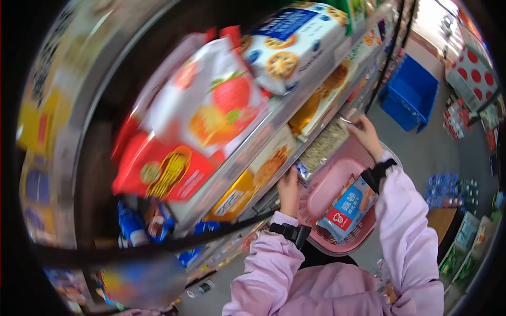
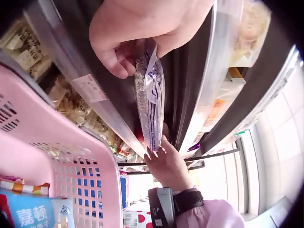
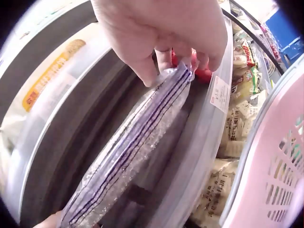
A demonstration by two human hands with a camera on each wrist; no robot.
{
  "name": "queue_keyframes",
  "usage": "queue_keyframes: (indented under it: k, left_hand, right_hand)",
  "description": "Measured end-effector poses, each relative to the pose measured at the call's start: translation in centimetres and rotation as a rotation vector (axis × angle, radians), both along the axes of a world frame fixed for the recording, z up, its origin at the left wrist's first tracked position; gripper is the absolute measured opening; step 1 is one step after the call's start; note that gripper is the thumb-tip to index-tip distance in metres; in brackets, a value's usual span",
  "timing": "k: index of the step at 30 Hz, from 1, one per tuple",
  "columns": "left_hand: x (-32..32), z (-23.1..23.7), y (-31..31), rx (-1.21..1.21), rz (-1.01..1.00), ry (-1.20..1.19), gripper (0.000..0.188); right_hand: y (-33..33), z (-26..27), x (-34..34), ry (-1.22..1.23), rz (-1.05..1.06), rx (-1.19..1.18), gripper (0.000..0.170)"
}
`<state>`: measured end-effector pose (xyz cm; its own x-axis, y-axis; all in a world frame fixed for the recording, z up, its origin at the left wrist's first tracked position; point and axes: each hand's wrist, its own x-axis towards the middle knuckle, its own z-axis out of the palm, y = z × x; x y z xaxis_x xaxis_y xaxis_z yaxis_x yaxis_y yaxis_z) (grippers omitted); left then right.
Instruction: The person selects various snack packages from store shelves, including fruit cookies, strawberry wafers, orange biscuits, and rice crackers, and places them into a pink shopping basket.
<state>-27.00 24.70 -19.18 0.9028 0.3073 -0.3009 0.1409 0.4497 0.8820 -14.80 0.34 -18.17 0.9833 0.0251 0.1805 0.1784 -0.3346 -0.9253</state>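
A clear flat bag with purple stripes [image 3: 130, 142], its contents pale and grainy, spans both hands at the shelf edge. The left hand [image 1: 288, 192] pinches one end of it; in the left wrist view that hand [image 2: 147, 28] has thumb and fingers on the bag [image 2: 151, 99]. At the other end the right hand [image 1: 366, 138] grips a corner, also visible in the right wrist view, where the hand [image 3: 166, 38] curls its fingers around the bag's end. Just beside the bag is a pink basket [image 1: 348, 246] holding a blue wafer packet [image 1: 349, 207].
Shelves of snacks fill the left and centre, with a red and white strawberry bag [image 1: 211, 105] and a blueberry cookie pack [image 1: 292, 45] nearest the head. A blue crate [image 1: 410, 92] stands on the floor at upper right. Packets [image 3: 232, 123] lie on a lower shelf.
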Motion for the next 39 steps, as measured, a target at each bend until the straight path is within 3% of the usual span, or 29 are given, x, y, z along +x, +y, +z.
queue_keyframes:
  k: [1, 2, 5, 8, 13, 18, 24, 27, 31, 35, 38, 39]
  left_hand:
    - [-1.8, -1.0, 0.6, 0.086, -0.073, -0.008, 0.024]
    - [-3.7, -0.5, 0.1, 0.144, -0.015, -0.042, 0.023]
    - [-9.2, -0.3, 0.0, 0.145, -0.057, -0.066, 0.022]
    - [-15.8, -0.3, 0.6, 0.058, -0.125, -0.073, 0.023]
    - [-26.0, 1.6, 4.1, 0.065, -0.138, 0.051, 0.03]
    - [-37.1, 5.5, 10.4, 0.059, -0.08, 0.19, 0.035]
    - [-47.4, 5.9, 18.5, 0.068, 0.03, 0.236, 0.034]
    - [-51.2, 6.1, 23.2, 0.086, 0.034, 0.185, 0.031]
    - [-54.8, 7.2, 30.6, 0.134, 0.093, 0.205, 0.03]
    - [-55.7, 4.5, 39.7, 0.381, 0.305, 0.027, 0.037]
    - [-55.2, 2.9, 45.9, 0.725, 0.433, 0.174, 0.035]
    - [-54.8, 3.1, 47.6, 0.81, 0.395, 0.274, 0.034]
  right_hand:
    - [-0.4, 0.0, -1.5, -0.02, 0.018, 0.037, 0.016]
    - [-0.8, -0.2, -3.0, -0.038, 0.043, 0.078, 0.014]
    - [-1.3, 2.3, -10.0, 0.059, -0.04, -0.035, 0.011]
    - [-2.6, 1.6, -15.9, 0.126, 0.044, -0.082, 0.011]
    - [-1.3, 1.4, -25.0, 0.248, 0.239, 0.113, 0.013]
    - [5.8, 5.0, -33.2, 0.577, 0.366, 0.254, 0.033]
    - [16.9, 6.5, -37.8, 0.838, 0.773, 0.227, 0.039]
    - [23.1, 7.0, -39.9, 0.805, 0.963, 0.246, 0.039]
    - [31.5, 6.4, -42.4, 0.721, 1.032, 0.231, 0.043]
    - [40.5, 5.3, -44.3, 0.719, 1.022, 0.223, 0.043]
    - [47.3, 4.4, -45.3, 0.637, 1.05, 0.288, 0.045]
    - [49.1, 3.5, -45.2, 0.596, 1.013, 0.277, 0.044]
